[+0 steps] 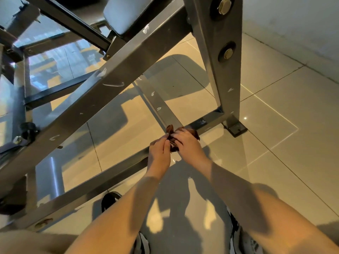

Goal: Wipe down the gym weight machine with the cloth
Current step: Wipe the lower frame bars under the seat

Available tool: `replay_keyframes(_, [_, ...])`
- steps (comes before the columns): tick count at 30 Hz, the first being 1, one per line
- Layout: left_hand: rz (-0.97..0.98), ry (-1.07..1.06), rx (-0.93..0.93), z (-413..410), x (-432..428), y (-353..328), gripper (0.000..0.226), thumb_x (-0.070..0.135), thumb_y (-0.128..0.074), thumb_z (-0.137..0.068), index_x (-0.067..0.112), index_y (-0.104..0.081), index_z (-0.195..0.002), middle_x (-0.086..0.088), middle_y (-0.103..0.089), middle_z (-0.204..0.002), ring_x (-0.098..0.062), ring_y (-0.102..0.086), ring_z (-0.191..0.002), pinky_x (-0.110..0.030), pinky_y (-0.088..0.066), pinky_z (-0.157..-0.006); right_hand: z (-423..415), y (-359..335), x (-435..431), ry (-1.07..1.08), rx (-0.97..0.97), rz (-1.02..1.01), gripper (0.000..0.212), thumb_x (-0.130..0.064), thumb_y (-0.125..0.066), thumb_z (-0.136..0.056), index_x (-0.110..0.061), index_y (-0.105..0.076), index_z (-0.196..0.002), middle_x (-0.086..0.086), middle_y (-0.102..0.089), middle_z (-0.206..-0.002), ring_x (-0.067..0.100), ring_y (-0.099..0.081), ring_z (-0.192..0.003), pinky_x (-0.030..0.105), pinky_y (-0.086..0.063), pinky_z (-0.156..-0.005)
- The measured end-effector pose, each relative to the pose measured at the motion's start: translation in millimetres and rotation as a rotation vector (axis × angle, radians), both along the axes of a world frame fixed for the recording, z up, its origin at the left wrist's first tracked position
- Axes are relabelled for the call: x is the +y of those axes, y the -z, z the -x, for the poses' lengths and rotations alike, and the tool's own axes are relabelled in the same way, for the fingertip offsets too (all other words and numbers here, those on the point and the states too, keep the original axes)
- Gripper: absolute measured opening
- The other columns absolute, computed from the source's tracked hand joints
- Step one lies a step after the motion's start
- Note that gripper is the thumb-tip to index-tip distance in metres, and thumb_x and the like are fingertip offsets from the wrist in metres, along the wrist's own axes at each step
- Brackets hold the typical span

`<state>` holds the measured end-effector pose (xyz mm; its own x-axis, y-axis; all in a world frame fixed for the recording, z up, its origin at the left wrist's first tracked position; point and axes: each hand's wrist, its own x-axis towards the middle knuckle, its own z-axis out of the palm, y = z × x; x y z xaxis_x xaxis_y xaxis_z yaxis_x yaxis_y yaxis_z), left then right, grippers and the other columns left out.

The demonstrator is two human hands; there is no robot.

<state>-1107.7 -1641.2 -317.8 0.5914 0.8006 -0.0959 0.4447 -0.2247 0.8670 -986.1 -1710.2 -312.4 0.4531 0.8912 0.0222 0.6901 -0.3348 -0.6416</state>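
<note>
Brown cloth (pixel 170 128) mostly buried under both hands, only scraps poking out. Sits low on machine frame (pixel 117 70), right where bottom bars meet near floor (pixel 275 143). Left hand (pixel 159 150) fingers pinch near edge, right hand (pixel 187 142) fingers curl over top. Rest of cloth hard to make out.

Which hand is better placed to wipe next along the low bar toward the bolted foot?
Probably the right hand: it covers the brown cloth beside that low bar, nearer the foot; the left hand only pinches the cloth's left edge.
</note>
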Motion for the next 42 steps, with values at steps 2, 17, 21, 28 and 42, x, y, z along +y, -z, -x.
replay_keyframes(2, [-0.09,0.022,0.096,2,0,2,0.038,0.026,-0.035,-0.109,0.025,-0.059,-0.14,0.0,-0.065,-0.126,-0.015,-0.051,-0.123,-0.032,-0.042,-0.109,-20,0,0,-0.024,-0.021,0.015,0.032,-0.007,-0.05,-0.102,-0.013,-0.068,-0.127,0.004,-0.064,-0.131,0.025,-0.051,-0.129,0.038,-0.038,-0.114])
replay_keyframes(17, [-0.045,-0.026,0.038,4,9,19,0.045,0.047,-0.032,-0.108,0.024,-0.068,-0.122,0.005,-0.068,-0.109,-0.022,-0.055,-0.112,-0.042,-0.047,-0.102,-17,-1,0,0.011,-0.034,0.042,0.036,-0.011,-0.045,-0.106,-0.016,-0.061,-0.137,0.002,-0.06,-0.14,0.025,-0.042,-0.139,0.038,-0.033,-0.116])
replay_keyframes(21, [-0.061,0.01,0.107,8,3,4,0.042,0.03,-0.033,-0.11,0.025,-0.051,-0.148,0.004,-0.055,-0.129,-0.011,-0.035,-0.13,-0.021,-0.025,-0.105,-54,-5,1,0.285,-0.02,0.113,0.04,-0.013,-0.041,-0.107,-0.017,-0.053,-0.144,0.006,-0.049,-0.151,0.029,-0.034,-0.144,0.042,-0.028,-0.121])
replay_keyframes(28, [-0.051,-0.035,-0.046,11,1,-4,0.041,0.023,-0.036,-0.109,0.009,-0.054,-0.144,0.003,-0.061,-0.134,0.009,-0.051,-0.12,-0.01,-0.039,-0.102,23,-2,5,0.069,0.114,0.004,0.028,-0.014,-0.049,-0.105,-0.014,-0.067,-0.127,0.004,-0.06,-0.138,0.024,-0.039,-0.142,0.041,-0.029,-0.121])
replay_keyframes(42, [-0.056,0.025,0.09,14,4,-1,0.043,0.03,-0.031,-0.111,0.024,-0.046,-0.15,0.009,-0.052,-0.138,-0.014,-0.033,-0.135,-0.024,-0.024,-0.108,-21,-9,7,0.233,0.022,0.096,0.036,-0.008,-0.043,-0.104,-0.007,-0.058,-0.137,0.015,-0.052,-0.143,0.037,-0.039,-0.141,0.046,-0.03,-0.119])
